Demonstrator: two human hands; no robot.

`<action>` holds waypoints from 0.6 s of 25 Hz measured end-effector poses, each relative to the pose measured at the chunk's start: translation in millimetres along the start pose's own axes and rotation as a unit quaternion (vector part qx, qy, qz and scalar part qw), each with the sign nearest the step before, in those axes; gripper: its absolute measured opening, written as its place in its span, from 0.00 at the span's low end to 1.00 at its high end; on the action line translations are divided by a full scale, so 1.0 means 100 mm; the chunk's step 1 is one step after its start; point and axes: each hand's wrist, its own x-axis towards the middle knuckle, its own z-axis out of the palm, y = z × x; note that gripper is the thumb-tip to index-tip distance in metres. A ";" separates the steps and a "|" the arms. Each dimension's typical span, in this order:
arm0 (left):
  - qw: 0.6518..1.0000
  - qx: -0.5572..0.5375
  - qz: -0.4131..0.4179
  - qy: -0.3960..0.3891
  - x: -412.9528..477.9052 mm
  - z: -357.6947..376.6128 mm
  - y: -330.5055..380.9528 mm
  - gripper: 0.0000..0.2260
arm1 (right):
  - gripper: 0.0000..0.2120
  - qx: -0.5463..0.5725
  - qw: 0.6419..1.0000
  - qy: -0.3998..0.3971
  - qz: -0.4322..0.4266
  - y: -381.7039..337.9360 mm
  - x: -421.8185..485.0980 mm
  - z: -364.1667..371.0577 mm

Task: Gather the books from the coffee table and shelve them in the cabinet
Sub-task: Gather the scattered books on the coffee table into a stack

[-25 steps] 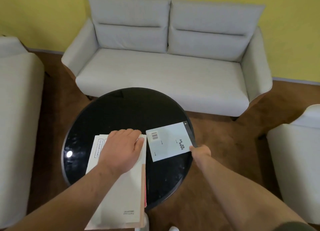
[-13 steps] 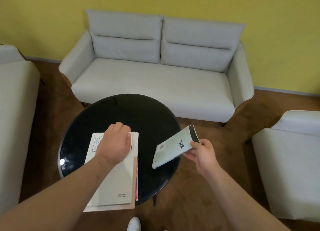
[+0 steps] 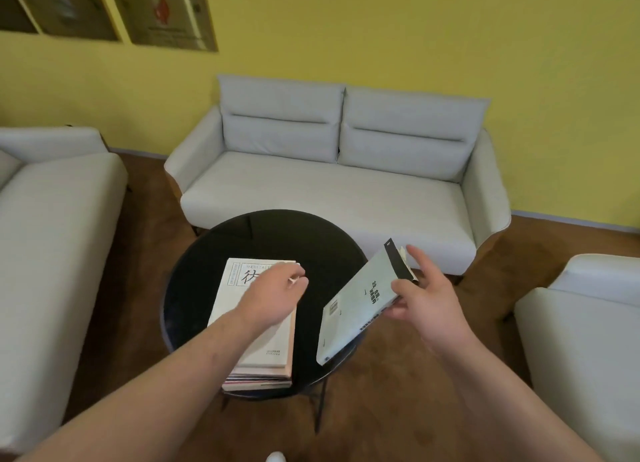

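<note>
In the head view, the person is standing over a round, glossy black coffee table (image 3: 221, 254) and is gathering the books, so the collecting step is in hand and shelving has not begun. The right hand (image 3: 424, 297) is gripping a thin pale-green paperback book with a black spine strip (image 3: 360, 306), thumb on the cover and fingers underneath near the spine end. That book is lifted clear of the tabletop, tilting down towards the left, with its lower corner hanging over the table's near right edge.

The left hand (image 3: 277, 290) is hovering above a stack of cream and pink-edged books (image 3: 258, 357) lying on the near left part of the table. Its fingers are loosely curled and holding nothing; whether they are touching the top cover is hard to tell. The top book is showing a large dark character beside the wrist.

Behind the table a pale grey two-seat fabric sofa (image 3: 332, 191) is standing against the yellow wall, with similar pale seats at the left and right edges. No cabinet is showing in this view.

The next move is probably calling for the green book to be laid flat on the stack, edges squared, and then for both hands to get under the whole pile. The stack is overhanging the table's near rim slightly, so a careless push could tip it.
</note>
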 end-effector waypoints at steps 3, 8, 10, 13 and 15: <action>0.993 -0.017 0.068 -0.098 -0.80 0.17 0.24 0.25 | 0.21 0.017 0.999 -0.035 -0.002 -0.10 -0.07 0.22; 0.994 0.073 0.017 0.076 -1.05 0.34 0.23 0.19 | 0.19 -0.031 0.996 -0.081 -0.038 -0.20 -0.24 0.51; 0.994 -0.042 -0.041 0.089 -1.08 0.30 0.19 0.10 | 0.23 -0.048 0.992 -0.096 -0.059 -0.21 -0.27 0.53; 0.955 -0.259 -0.098 0.105 -1.10 0.25 0.06 0.06 | 0.23 -0.149 0.986 -0.052 -0.050 -0.08 -0.21 0.54; 0.926 -0.342 -0.133 0.085 -1.10 0.20 0.00 0.07 | 0.23 -0.202 0.978 -0.044 0.015 0.16 -0.13 0.55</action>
